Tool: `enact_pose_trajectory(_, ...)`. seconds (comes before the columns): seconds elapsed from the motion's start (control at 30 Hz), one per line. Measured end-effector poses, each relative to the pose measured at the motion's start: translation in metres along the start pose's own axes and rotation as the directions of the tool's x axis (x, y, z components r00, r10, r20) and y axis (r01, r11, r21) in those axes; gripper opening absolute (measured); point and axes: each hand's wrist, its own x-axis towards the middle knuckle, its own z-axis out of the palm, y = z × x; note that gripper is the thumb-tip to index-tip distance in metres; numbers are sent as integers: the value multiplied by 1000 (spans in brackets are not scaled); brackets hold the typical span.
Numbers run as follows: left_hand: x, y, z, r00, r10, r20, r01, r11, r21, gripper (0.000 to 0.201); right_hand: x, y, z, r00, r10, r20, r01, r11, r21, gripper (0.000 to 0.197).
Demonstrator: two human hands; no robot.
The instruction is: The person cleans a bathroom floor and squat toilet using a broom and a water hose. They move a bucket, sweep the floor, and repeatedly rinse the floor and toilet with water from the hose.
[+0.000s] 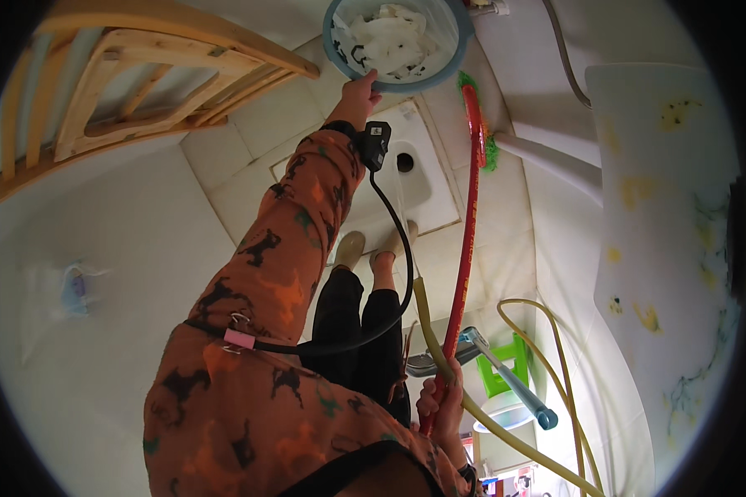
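My left hand is closed on the near rim of a blue-grey bin at the top. White crumpled paper fills the bin inside a thin liner. At the lower right my right hand grips the long red handle of a scrub brush together with a yellow hose. The brush's green and red bristles lie on the tiles beside a white squat toilet. A thin stream of water runs from the hose end toward the toilet.
A wooden folding rack leans at the upper left. At the right hangs a patterned white panel near a white pipe. A green stool, a blue-handled tool and loops of hose are at the lower right.
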Motion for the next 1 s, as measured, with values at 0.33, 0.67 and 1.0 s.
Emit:
enact_pose_trajectory(0.33, -64, -14, -171, 997, -77, 13, 77, 997, -10, 28, -18, 6, 8, 997, -59, -40, 62, 996, 63, 34)
enact_pose_trajectory(0.67, -180, -92, -462, 963, -97, -250, -40, 870, -492, 34, -39, 31, 33, 994, -51, -91, 60, 993, 100, 33)
enact_pose_trajectory(1.0, -144, -76, -552, 889, -155, -431, 4, 943, -332, 58, -31, 101, 63, 995, -99, -21, 101, 984, 148, 30)
